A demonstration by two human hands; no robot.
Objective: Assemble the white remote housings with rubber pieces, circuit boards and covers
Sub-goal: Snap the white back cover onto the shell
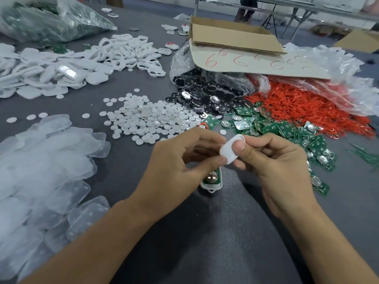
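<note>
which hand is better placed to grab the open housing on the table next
Left. Both pinch the white cover, but the left hand sits directly over the housing; the right hand is off to its side.

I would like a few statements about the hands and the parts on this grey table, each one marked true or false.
1. The left hand and the right hand both pinch one small white plastic piece. True.
2. The white remote housing lying under the hands is empty. False: it holds a green board and a round silver disc.
3. The loose red rubber rings are heaped on the person's left side. False: they lie on the right.
4. The brown cardboard flap bears red sixes. True.
5. Small white round discs lie beyond the hands. True.
</note>
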